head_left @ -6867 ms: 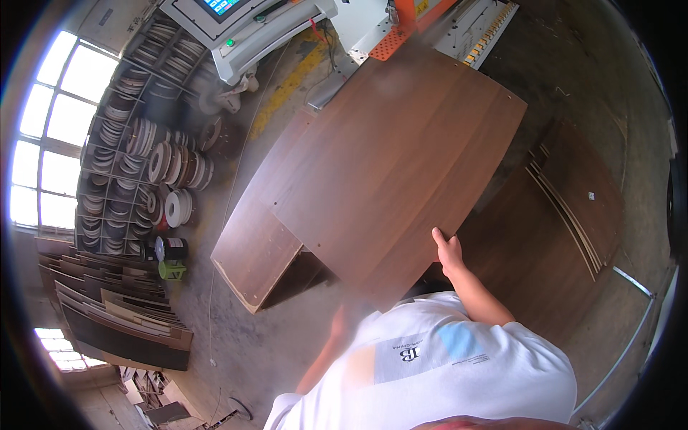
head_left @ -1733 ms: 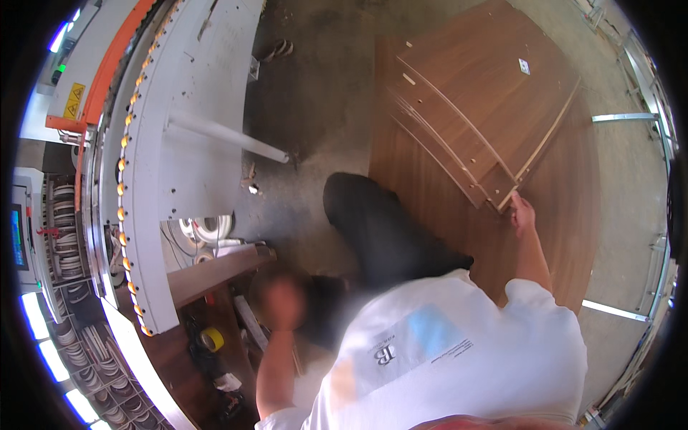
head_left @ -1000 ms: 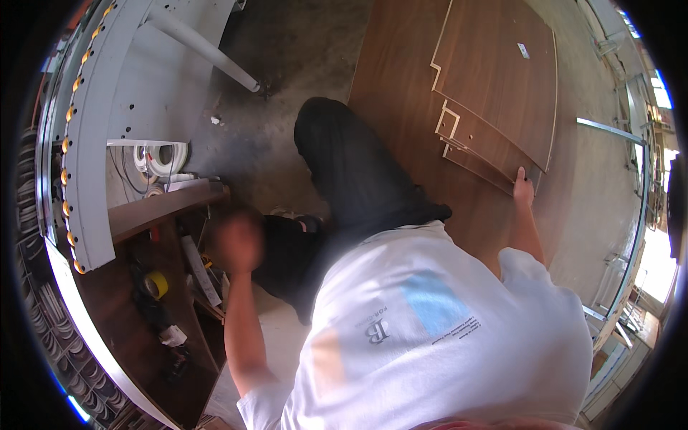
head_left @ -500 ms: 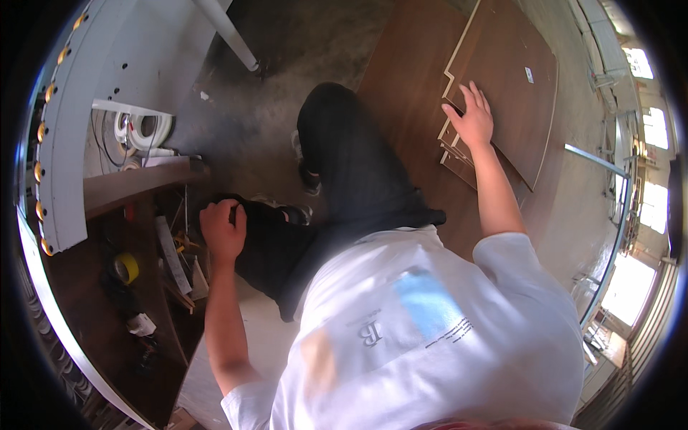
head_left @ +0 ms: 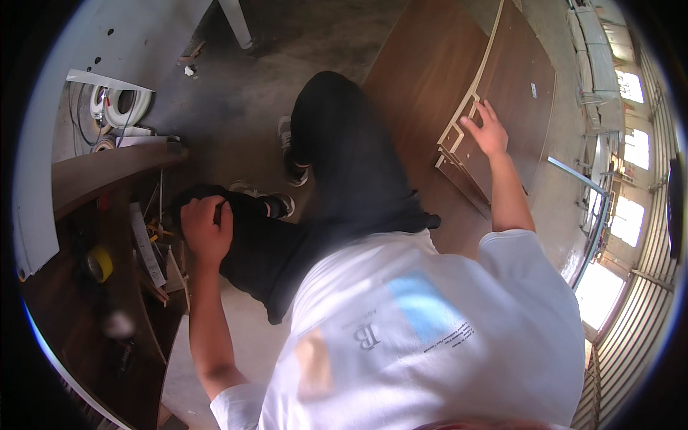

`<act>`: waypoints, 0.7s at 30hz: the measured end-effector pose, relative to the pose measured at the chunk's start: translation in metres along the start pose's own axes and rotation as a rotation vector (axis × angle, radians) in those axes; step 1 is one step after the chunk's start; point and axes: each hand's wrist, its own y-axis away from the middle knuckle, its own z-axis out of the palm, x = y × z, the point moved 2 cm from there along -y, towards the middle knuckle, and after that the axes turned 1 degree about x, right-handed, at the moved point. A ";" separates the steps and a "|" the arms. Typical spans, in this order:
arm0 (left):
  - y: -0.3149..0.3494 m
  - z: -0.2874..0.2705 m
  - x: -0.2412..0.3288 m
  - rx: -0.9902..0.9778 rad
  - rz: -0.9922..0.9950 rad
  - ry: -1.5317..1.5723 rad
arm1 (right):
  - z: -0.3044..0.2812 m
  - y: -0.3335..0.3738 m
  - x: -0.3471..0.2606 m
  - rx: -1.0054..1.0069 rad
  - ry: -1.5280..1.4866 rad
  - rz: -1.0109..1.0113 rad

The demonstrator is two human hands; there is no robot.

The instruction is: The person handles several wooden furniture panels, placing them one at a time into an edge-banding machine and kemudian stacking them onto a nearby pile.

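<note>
My left hand (head_left: 206, 228) rests on the bent knee of my black trousers (head_left: 261, 251). Its fingers curve down over the knee and the thumb stands apart; the fingertips are hidden, and nothing shows in the hand. On the right, my right hand (head_left: 490, 132) is open, fingers spread, against the upper brown panel (head_left: 519, 107) close to its pale notched edge. Whether the fingertips press on the panel or only hover is hard to tell. A small white label (head_left: 533, 90) sits on this panel. Beneath it lies another brown panel (head_left: 408, 72), with more notched board ends by my wrist.
At the left stands a grey machine body (head_left: 107, 43) with coiled white hose (head_left: 129, 107). Below it, a brown shelf (head_left: 115, 172) holds yellow tape (head_left: 99, 263) and loose strips. A metal rail (head_left: 577, 175) runs along the right. My shoes (head_left: 287, 147) are on the concrete floor.
The upper panel's notched edge has shifted a little right and nearer, together with my right hand. My left hand stays on the knee. The whole view has turned slightly.
</note>
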 end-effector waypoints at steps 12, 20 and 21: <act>-0.029 0.009 0.003 -0.073 0.031 0.039 | 0.001 0.014 -0.019 -0.055 0.189 0.023; -0.021 -0.003 0.000 -0.071 -0.029 0.033 | 0.007 -0.032 0.030 -0.043 0.090 0.127; -0.020 -0.004 0.000 -0.066 -0.046 0.026 | 0.002 -0.038 0.032 -0.074 0.053 0.149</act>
